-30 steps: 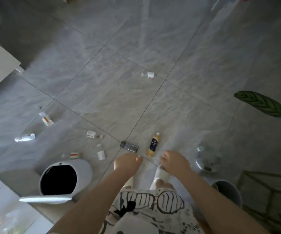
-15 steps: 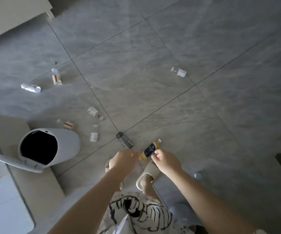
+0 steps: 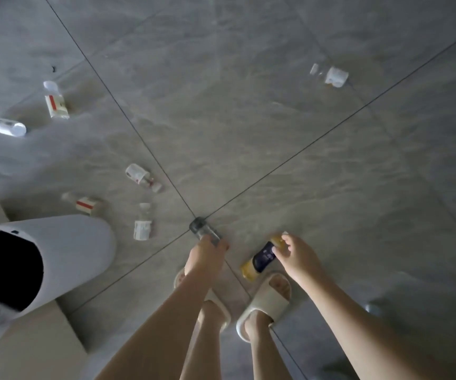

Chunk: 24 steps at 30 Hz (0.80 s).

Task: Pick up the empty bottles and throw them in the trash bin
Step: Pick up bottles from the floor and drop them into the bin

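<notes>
Several empty bottles lie scattered on the grey tiled floor. My left hand (image 3: 207, 255) is down on a dark clear bottle (image 3: 200, 227) at the crossing of the tile joints, fingers closed around its lower end. My right hand (image 3: 296, 256) grips a yellow bottle with a dark blue label (image 3: 261, 259) just in front of my right slipper. The white trash bin (image 3: 65, 250) stands at the lower left with its lid open and its dark mouth showing.
Small white-labelled bottles lie near the bin (image 3: 142, 229), (image 3: 137, 174), (image 3: 84, 203). Two more bottles rest at the far left (image 3: 55, 104), (image 3: 4, 127), and one at the upper right (image 3: 333, 75). My feet in white slippers (image 3: 265, 303) stand below my hands.
The view has dropped closer to the floor. Both hands reached down; the left closed on the dark clear bottle and the right took hold of the yellow bottle.
</notes>
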Each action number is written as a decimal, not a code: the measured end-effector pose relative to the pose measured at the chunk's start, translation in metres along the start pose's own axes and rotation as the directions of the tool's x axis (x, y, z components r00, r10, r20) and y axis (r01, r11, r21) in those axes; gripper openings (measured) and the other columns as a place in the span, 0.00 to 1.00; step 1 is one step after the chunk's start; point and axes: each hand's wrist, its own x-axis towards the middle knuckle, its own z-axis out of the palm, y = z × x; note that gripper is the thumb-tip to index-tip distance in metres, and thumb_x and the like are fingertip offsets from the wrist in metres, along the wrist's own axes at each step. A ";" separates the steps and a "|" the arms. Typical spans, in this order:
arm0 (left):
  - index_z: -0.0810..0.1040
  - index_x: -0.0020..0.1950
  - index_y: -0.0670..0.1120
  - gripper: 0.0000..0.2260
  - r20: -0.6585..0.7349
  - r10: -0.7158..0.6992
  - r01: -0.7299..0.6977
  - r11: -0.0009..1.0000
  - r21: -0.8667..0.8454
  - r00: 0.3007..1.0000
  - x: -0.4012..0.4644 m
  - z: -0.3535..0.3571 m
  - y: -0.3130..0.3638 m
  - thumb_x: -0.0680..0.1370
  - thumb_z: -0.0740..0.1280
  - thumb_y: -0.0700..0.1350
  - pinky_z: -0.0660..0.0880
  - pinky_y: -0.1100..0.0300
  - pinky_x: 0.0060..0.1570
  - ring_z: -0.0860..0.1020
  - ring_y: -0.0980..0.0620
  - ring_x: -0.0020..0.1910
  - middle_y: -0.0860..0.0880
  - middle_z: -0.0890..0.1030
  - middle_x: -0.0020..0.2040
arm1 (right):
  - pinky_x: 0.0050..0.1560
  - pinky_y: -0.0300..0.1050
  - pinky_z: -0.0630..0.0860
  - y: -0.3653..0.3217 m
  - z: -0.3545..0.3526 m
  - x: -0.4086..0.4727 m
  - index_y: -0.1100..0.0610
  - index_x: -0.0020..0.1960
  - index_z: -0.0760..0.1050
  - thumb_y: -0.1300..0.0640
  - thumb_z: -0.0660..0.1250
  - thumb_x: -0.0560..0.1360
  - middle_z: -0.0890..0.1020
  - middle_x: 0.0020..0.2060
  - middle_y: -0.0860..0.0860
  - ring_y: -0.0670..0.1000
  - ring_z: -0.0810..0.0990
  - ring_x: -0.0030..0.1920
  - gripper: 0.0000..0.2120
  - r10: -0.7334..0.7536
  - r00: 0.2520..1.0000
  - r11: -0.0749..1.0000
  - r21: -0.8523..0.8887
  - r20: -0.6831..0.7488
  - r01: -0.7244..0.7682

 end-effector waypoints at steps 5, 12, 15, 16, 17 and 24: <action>0.65 0.72 0.46 0.23 -0.002 -0.063 0.063 0.998 -0.015 0.998 0.075 0.029 -0.018 0.80 0.60 0.54 0.77 0.45 0.58 0.77 0.38 0.60 0.38 0.77 0.64 | 0.65 0.49 0.69 0.030 0.043 0.061 0.61 0.68 0.70 0.52 0.65 0.76 0.74 0.67 0.59 0.57 0.74 0.66 0.24 0.048 0.999 0.997 0.063 -0.003 -0.048; 0.56 0.77 0.47 0.27 -0.012 -0.078 0.077 0.997 -0.028 0.997 0.156 0.064 -0.049 0.80 0.60 0.52 0.74 0.44 0.61 0.73 0.37 0.66 0.39 0.71 0.70 | 0.62 0.46 0.67 0.069 0.096 0.124 0.67 0.63 0.71 0.56 0.66 0.76 0.72 0.69 0.60 0.58 0.71 0.68 0.21 0.138 0.990 0.986 0.092 -0.029 -0.135; 0.57 0.77 0.45 0.28 -0.047 -0.095 0.093 0.995 -0.046 0.994 0.184 0.076 -0.067 0.80 0.62 0.51 0.71 0.47 0.63 0.72 0.38 0.67 0.38 0.70 0.71 | 0.56 0.44 0.68 0.079 0.115 0.143 0.69 0.62 0.72 0.58 0.67 0.75 0.76 0.64 0.62 0.59 0.74 0.64 0.20 0.162 0.986 0.983 0.099 -0.048 -0.157; 0.57 0.77 0.44 0.29 -0.058 -0.105 0.102 0.993 -0.051 0.993 0.194 0.079 -0.073 0.79 0.62 0.51 0.71 0.48 0.64 0.72 0.38 0.67 0.38 0.69 0.71 | 0.56 0.45 0.68 0.082 0.120 0.148 0.70 0.62 0.71 0.58 0.68 0.74 0.76 0.62 0.63 0.60 0.74 0.63 0.21 0.167 0.985 0.981 0.108 -0.051 -0.161; 0.57 0.77 0.44 0.29 -0.071 -0.116 0.112 0.992 -0.060 0.991 0.201 0.083 -0.078 0.79 0.63 0.51 0.70 0.48 0.64 0.71 0.38 0.67 0.38 0.69 0.71 | 0.58 0.46 0.68 0.085 0.126 0.153 0.69 0.63 0.71 0.58 0.68 0.74 0.75 0.63 0.63 0.60 0.74 0.64 0.22 0.171 0.983 0.980 0.114 -0.059 -0.164; 0.48 0.79 0.47 0.36 -0.157 -0.188 0.140 0.952 -0.271 0.970 0.242 0.108 -0.090 0.77 0.67 0.45 0.71 0.47 0.64 0.73 0.38 0.67 0.39 0.70 0.71 | 0.64 0.56 0.72 0.114 0.156 0.193 0.67 0.66 0.66 0.55 0.74 0.67 0.73 0.63 0.65 0.63 0.73 0.63 0.33 0.243 0.953 0.942 0.280 -0.181 -0.187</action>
